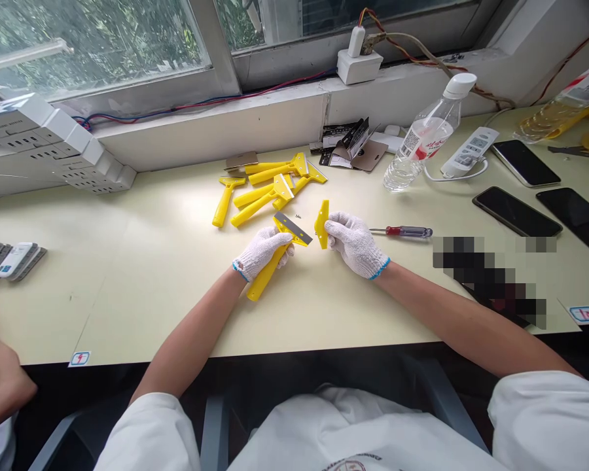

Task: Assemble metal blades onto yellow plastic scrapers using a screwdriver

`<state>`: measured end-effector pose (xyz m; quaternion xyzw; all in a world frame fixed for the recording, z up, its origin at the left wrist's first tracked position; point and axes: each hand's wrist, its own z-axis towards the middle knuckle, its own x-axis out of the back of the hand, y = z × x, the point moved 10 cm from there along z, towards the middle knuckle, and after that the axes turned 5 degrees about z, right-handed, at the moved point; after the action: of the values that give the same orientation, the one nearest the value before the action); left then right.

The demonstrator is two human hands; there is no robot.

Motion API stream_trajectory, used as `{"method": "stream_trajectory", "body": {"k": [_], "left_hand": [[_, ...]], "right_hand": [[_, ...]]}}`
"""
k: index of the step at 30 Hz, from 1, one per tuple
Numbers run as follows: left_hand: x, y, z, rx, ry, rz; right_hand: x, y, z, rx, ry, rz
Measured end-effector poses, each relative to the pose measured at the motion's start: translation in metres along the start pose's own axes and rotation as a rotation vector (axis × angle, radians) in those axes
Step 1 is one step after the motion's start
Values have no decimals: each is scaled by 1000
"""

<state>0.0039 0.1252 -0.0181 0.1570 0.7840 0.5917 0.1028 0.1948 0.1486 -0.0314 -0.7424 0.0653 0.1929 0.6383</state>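
Note:
My left hand, in a white knit glove with a blue cuff edge, is closed on a yellow scraper. A grey blade lies across the scraper's head, its handle slanting down towards me. In my gloved right hand I pinch a yellow scraper cover plate by its right side, upright and apart from the blade. Tiny screws lie on the table just beyond the blade. To the right of my right hand is a screwdriver with a red and clear handle. Several yellow scrapers are heaped behind my left hand.
Small dark boxes and cardboard sit against the wall, near a water bottle. A power strip and phones are at the right. White boxes and grey blade packs are at the left, near another person's arm.

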Motion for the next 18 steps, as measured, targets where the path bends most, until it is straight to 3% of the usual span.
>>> {"method": "stream_trajectory", "body": {"k": [10, 18], "left_hand": [[-21, -10, -5, -9, -245, 177], [-25, -15, -6, 22, -255, 178]], "right_hand": [[-13, 1, -6, -94, -129, -212], [-25, -8, -10, -40, -182, -331]]}}
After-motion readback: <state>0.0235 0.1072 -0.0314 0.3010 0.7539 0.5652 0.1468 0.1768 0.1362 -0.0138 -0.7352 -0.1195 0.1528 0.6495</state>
